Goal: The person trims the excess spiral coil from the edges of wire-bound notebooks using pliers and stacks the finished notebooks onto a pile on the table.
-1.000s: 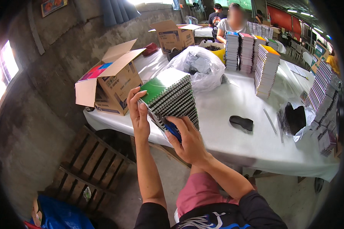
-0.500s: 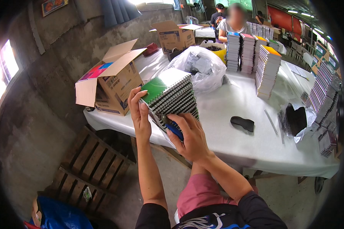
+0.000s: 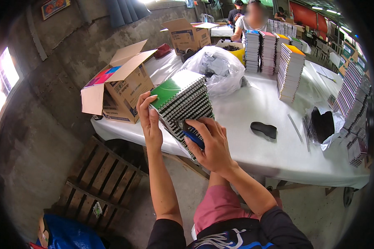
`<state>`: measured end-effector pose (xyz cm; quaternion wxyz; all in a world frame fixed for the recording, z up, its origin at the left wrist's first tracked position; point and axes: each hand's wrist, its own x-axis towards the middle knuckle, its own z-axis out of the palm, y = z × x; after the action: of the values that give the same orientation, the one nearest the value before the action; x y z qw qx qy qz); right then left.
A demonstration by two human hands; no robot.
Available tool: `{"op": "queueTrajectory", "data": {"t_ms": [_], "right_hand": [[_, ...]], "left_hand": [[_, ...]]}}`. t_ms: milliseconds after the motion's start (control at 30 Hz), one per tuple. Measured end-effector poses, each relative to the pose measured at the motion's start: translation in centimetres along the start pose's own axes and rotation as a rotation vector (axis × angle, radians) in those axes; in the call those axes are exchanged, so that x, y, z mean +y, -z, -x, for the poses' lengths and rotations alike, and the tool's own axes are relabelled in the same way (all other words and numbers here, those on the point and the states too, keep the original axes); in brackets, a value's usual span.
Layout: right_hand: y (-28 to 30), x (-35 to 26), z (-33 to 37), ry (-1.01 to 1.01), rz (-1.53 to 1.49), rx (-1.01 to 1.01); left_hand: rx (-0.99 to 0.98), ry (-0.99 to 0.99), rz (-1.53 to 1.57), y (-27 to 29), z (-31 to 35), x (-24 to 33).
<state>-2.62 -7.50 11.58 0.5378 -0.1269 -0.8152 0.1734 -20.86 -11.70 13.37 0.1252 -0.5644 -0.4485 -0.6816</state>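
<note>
A stack of spiral notebooks [image 3: 183, 101] with a green cover on top stands at the table's near edge, its coil bindings facing me. My left hand [image 3: 148, 120] grips the stack's left corner, fingertips over the top cover and thumb along the side. In my right hand [image 3: 214, 143] is a pair of blue-handled pliers [image 3: 194, 140]. Its dark jaws are against the coils partway down the stack. Whether the jaws are closed on a wire I cannot tell, and the fingers partly hide the handles.
An open carton [image 3: 129, 93] stands to the left, with a clear plastic bag [image 3: 216, 68] behind the stack. Tall notebook piles [image 3: 290, 74] rise at the back right, where a person [image 3: 253, 25] sits. A black sole-shaped piece [image 3: 263, 130] and loose coils [image 3: 295, 128] lie to the right.
My right hand and the pliers have shifted slightly right and down along the bindings. My left hand keeps its hold at the corner. The person across the table has moved a little.
</note>
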Motion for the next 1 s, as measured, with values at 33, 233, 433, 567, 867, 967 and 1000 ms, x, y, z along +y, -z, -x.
{"op": "queueTrajectory", "data": {"t_ms": [33,233,433,567,867,967,1000], "right_hand": [[0.0,0.1,0.1,0.013,0.034,0.004],[-0.4,0.4,-0.2,0.087,0.089,0.017],[-0.8,0.9,-0.3,0.082,0.027,-0.060],[-1.1,1.4,-0.9,0.014,-0.360,-0.067],[0.7,0.4,-1.5,-0.771,-1.174,-0.489],[-0.3,0.5,-0.6,-0.291,-0.538,-0.224],[-0.6,0.5,-0.3,-0.083,-0.250,-0.103]], "left_hand": [[-0.001,0.000,-0.002,0.0,0.0,0.0],[-0.011,-0.001,-0.014,0.1,-0.1,0.0],[0.002,0.014,0.022,-0.1,0.0,-0.2],[0.002,0.006,0.038,-0.4,-0.1,0.1],[0.000,-0.015,0.000,-0.3,0.1,0.1],[0.001,-0.008,0.002,-0.2,0.0,0.2],[0.003,-0.002,0.007,-0.1,0.0,0.2]]}}
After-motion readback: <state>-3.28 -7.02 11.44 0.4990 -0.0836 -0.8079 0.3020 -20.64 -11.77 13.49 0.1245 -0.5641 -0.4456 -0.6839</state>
